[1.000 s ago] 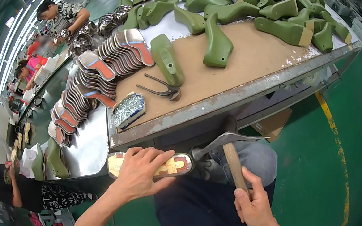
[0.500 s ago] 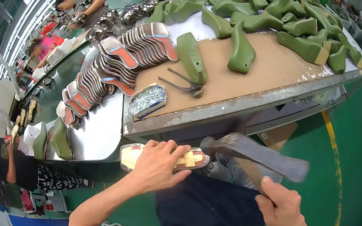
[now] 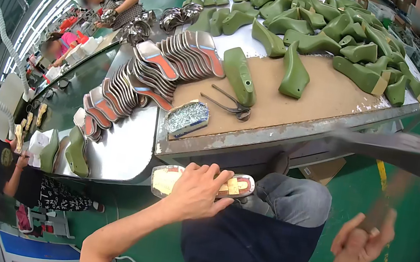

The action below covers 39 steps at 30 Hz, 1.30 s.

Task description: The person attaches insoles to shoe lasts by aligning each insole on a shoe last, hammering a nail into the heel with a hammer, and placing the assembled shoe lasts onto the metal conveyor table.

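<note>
Our left hand [image 3: 200, 191] lies flat w/ fingers spread over the tan-and-red shoe insole on its last [image 3: 237, 185], pinning it on our lap just below the edge of the grey metal workbench [image 3: 287, 135]; its long axis runs left-right, toe end poking out past our fingertips to the right. Our right hand [image 3: 360, 247] is fisted round the brown wooden handle of the motion-blurred steel-headed hammer [image 3: 390, 150], raised up & to the right, well apart from the insole, which lies down-left of the hammer head, so the left hand is far nearer it.
</note>
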### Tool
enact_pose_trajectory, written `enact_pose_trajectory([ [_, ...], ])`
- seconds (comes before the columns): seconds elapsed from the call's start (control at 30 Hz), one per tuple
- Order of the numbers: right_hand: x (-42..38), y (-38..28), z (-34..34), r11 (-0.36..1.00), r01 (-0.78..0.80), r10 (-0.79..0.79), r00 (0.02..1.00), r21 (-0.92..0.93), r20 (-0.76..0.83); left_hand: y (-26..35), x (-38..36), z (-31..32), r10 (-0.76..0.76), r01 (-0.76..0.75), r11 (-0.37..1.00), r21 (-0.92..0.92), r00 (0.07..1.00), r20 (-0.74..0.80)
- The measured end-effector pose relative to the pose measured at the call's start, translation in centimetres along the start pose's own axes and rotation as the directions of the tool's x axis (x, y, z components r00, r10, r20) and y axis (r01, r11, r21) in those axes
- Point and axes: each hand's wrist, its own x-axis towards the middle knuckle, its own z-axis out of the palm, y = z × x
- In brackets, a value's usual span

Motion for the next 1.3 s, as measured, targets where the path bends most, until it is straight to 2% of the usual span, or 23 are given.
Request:
enact_pose_trajectory([
  [0.03, -0.1, 0.0, 0.3, 1.000, -0.009, 0.009, 1.000, 0.003, 0.018, 0.1, 0.1, -0.1, -0.006, 0.006, 1.000, 0.001, 1.000, 0.013],
  [0.1, -1.5, 2.5, 3.5, 0.955, 0.031, 0.083, 0.927, -0.295, 0.366, 0.4, 0.0, -0.4, -0.020, 0.021, 1.000, -0.007, 1.000, 0.015],
  [0.17, -0.2, 2.4, 3.1, 0.940, 0.089, 0.015, 0.953, -0.329, 0.302, 0.3, 0.7, -0.6, -0.007, 0.007, 1.000, -0.006, 1.000, 0.004],
  [0.27, -1.6, 2.4, 1.6, 0.981, -0.025, 0.060, 0.982, -0.194, 0.181, 0.4, 0.2, -0.5, -0.028, 0.029, 0.999, -0.031, 0.999, 0.027],
  [0.33, -1.4, 2.3, 1.2, 0.959, 0.019, 0.053, 0.968, -0.284, 0.246, 0.2, 0.2, -0.3, -0.026, 0.027, 0.999, -0.026, 0.999, 0.034],
  [0.43, -1.2, 3.6, 2.0, 0.914, 0.073, 0.150, 0.854, -0.400, 0.498, 0.2, 0.3, -0.2, -0.013, 0.015, 0.999, -0.049, 0.999, 0.040],
  [0.47, -0.4, 3.3, 2.0, 0.902, 0.081, 0.134, 0.881, -0.423, 0.454, 0.1, 0.4, -0.2, -0.015, 0.017, 0.998, -0.061, 0.999, 0.035],
  [0.53, 1.3, 5.8, 2.4, 0.894, 0.139, -0.009, 0.956, -0.426, 0.294, 0.3, 1.5, 1.0, 0.019, -0.013, 0.997, -0.074, 0.996, 0.085],
  [0.63, 7.1, 8.6, 3.2, 0.816, -0.003, 0.182, 0.950, -0.578, 0.252, -0.2, 2.5, -0.2, -0.005, 0.021, 0.995, -0.099, 0.987, 0.159],
  [0.67, 9.1, 9.8, 3.3, 0.765, -0.037, 0.272, 0.924, -0.643, 0.270, -1.1, 1.5, -2.3, -0.074, 0.088, 0.973, -0.211, 0.995, 0.074],
  [0.7, 9.7, 12.5, 3.0, 0.714, 0.005, 0.276, 0.917, -0.700, 0.289, -1.5, 0.4, -4.6, -0.137, 0.129, 0.938, -0.323, 0.991, -0.004],
  [0.73, 10.0, 14.5, 2.8, 0.747, 0.057, 0.191, 0.936, -0.662, 0.296, -2.3, -1.5, -7.6, -0.260, 0.191, 0.881, -0.433, 0.960, -0.107],
  [0.77, 10.2, 16.0, 2.8, 0.768, 0.107, 0.106, 0.951, -0.631, 0.290, -3.3, -4.0, -10.2, -0.429, 0.295, 0.766, -0.570, 0.896, -0.112],
  [0.8, 10.4, 16.9, 2.7, 0.774, 0.069, 0.148, 0.947, -0.630, 0.286, -5.2, -7.0, -11.0, -0.478, 0.154, 0.641, -0.752, 0.847, -0.235],
  [0.83, 10.5, 17.2, 2.5, 0.768, 0.024, 0.201, 0.940, -0.640, 0.277, -6.7, -9.8, -10.8, -0.595, 0.014, 0.472, -0.882, 0.743, -0.307],
  [0.87, 10.5, 17.1, 2.6, 0.758, -0.036, 0.277, 0.922, -0.652, 0.271, -7.6, -12.6, -10.4, -0.723, -0.028, 0.423, -0.906, 0.592, -0.356],
  [0.93, 10.1, 18.1, 2.9, 0.789, -0.031, 0.245, 0.932, -0.613, 0.268, -10.4, -16.8, -7.3, -0.871, -0.261, 0.313, -0.913, 0.305, -0.385],
  [1.0, 9.9, 18.6, 3.0, 0.806, -0.044, 0.245, 0.933, -0.591, 0.265, -11.2, -19.4, -3.8, -0.955, -0.435, 0.250, -0.865, 0.034, -0.294],
  [1.1, 9.9, 18.0, 3.5, 0.818, -0.051, 0.255, 0.925, -0.573, 0.281, -12.2, -19.5, 3.1, -0.899, -0.497, 0.407, -0.766, -0.366, -0.240],
  [1.17, 9.8, 17.9, 3.8, 0.822, -0.045, 0.250, 0.924, -0.568, 0.289, -13.8, -20.9, 10.4, -0.859, -0.126, 0.392, -0.911, -0.404, -0.314],
  [1.2, 9.9, 17.8, 3.9, 0.823, -0.042, 0.248, 0.924, -0.567, 0.292, -12.5, -20.0, 9.4, -0.876, -0.070, 0.401, -0.914, -0.322, -0.360],
  [1.23, 10.0, 17.7, 4.1, 0.823, -0.045, 0.248, 0.925, -0.566, 0.287, -12.2, -19.7, 9.3, -0.906, -0.038, 0.350, -0.936, -0.269, -0.328],
  [1.3, 9.9, 17.4, 4.4, 0.824, -0.059, 0.259, 0.924, -0.564, 0.282, -13.1, -20.0, 9.1, -0.888, 0.150, 0.381, -0.912, -0.213, -0.407],
])
